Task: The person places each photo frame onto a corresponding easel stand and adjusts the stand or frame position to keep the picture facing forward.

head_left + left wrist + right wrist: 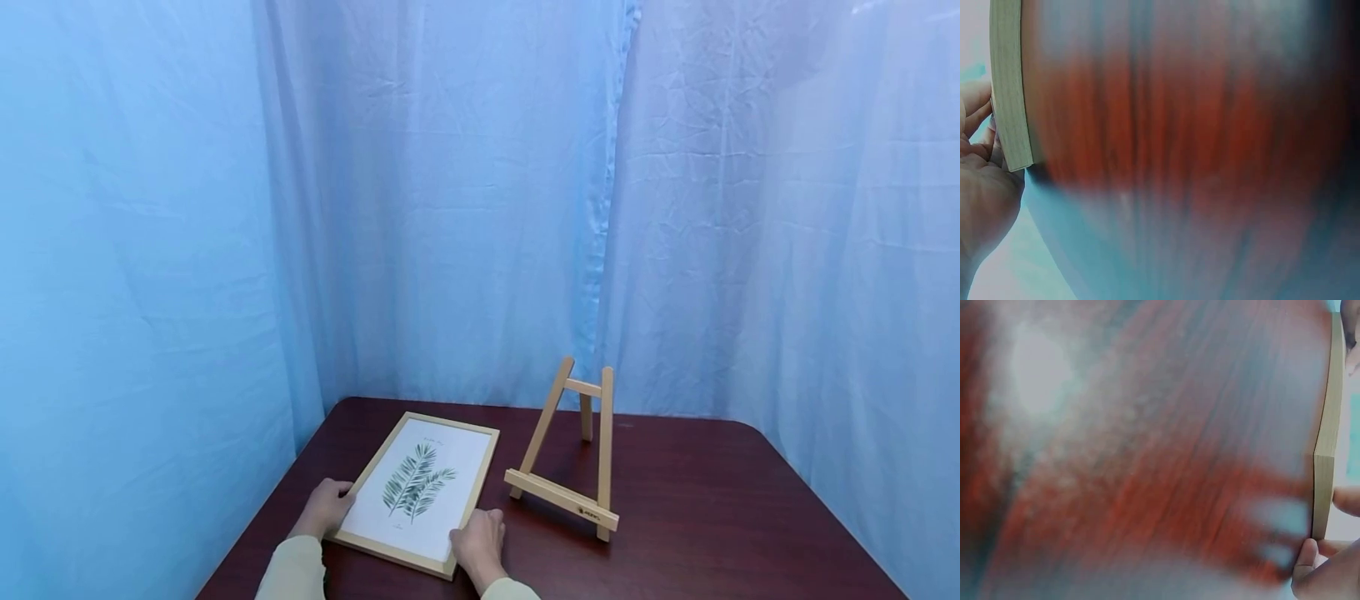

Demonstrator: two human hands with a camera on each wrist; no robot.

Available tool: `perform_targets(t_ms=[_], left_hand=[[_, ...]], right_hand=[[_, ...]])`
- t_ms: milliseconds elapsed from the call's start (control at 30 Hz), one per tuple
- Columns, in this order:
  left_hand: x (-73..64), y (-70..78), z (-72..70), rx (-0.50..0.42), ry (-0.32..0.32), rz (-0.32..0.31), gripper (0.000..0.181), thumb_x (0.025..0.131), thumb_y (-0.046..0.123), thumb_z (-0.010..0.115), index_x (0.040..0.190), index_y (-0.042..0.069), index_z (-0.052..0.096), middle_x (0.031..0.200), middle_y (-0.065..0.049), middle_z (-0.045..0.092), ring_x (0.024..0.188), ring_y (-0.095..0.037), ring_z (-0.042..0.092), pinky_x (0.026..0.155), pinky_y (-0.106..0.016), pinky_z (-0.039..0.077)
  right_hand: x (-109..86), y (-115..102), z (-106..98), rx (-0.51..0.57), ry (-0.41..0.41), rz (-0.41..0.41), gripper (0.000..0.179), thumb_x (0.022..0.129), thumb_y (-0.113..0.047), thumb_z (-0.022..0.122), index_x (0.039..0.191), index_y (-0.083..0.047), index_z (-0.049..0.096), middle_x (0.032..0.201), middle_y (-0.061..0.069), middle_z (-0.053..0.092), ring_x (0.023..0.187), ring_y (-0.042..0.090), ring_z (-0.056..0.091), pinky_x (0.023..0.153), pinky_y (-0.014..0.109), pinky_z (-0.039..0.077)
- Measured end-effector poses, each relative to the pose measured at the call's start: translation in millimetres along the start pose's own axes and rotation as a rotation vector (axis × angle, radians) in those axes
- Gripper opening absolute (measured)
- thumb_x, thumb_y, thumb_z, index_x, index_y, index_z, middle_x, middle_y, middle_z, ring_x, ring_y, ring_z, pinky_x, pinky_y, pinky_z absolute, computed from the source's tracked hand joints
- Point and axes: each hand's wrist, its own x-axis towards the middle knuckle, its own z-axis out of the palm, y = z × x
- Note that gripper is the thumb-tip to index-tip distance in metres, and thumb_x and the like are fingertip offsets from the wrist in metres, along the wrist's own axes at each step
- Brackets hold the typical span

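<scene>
A picture frame [411,492] with pale wooden edging lies face up, low over the left part of the table, showing a print of two green fern-like leaves. At its left edge, near the front corner, my left hand [324,507] grips the wood. My right hand [480,540] holds the opposite edge close to the front right corner. In the right wrist view, the right fingers [1307,559] pinch the frame's side [1324,497]. The left wrist view has the left hand [988,200] against the frame's side [1009,87], its fingertips partly hidden.
A small wooden easel [558,493] stands upright just right of the frame, its ledge facing the front. Both are at a dark red-brown table [697,500] with rounded far corners. Light blue curtains [465,208] hang behind and along the sides.
</scene>
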Motion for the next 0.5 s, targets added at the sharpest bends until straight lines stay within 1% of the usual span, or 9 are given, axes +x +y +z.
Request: perform_targets(t_ms=[67, 233, 400, 500], left_hand=[[-0.2, 0.2, 0.6, -0.008, 0.004, -0.013, 0.032, 0.097, -0.001, 0.053, 0.123, -0.018, 0.059, 0.127, -0.035, 0.056, 0.119, -0.049, 0.052, 0.097, -0.057, 0.044], [-0.8, 0.5, -0.6, -0.027, 0.004, -0.039, 0.032, 0.096, -0.001, 0.054, 0.123, -0.016, 0.060, 0.126, -0.034, 0.057, 0.119, -0.049, 0.052, 0.097, -0.058, 0.044], [-1.6, 4.2, -4.9, -0.045, -0.002, -0.046, 0.032, 0.095, 0.001, 0.055, 0.122, -0.015, 0.061, 0.124, -0.034, 0.058, 0.115, -0.048, 0.054, 0.096, -0.057, 0.045], [-1.3, 5.7, -6.7, -0.059, -0.005, -0.044, 0.031, 0.095, 0.002, 0.057, 0.121, -0.014, 0.062, 0.122, -0.033, 0.059, 0.114, -0.048, 0.055, 0.096, -0.057, 0.045]], right_hand=[[1.5, 1, -1, 0.006, -0.006, 0.001, 0.016, 0.072, 0.001, 0.072, 0.081, 0.013, 0.064, 0.097, 0.026, 0.047, 0.092, 0.043, 0.050, 0.087, 0.056, 0.043], [6.0, 3, -5, 0.037, -0.040, 0.021, 0.031, 0.075, -0.001, 0.073, 0.101, 0.014, 0.068, 0.098, 0.025, 0.051, 0.095, 0.040, 0.055, 0.088, 0.053, 0.045], [10.3, 3, -12, 0.061, -0.084, 0.026, 0.032, 0.077, -0.002, 0.072, 0.106, 0.012, 0.069, 0.097, 0.024, 0.059, 0.094, 0.036, 0.060, 0.084, 0.050, 0.049], [14.0, 5, -15, 0.103, -0.108, 0.044, 0.035, 0.080, -0.002, 0.070, 0.112, 0.013, 0.067, 0.100, 0.023, 0.065, 0.096, 0.035, 0.063, 0.083, 0.049, 0.052]])
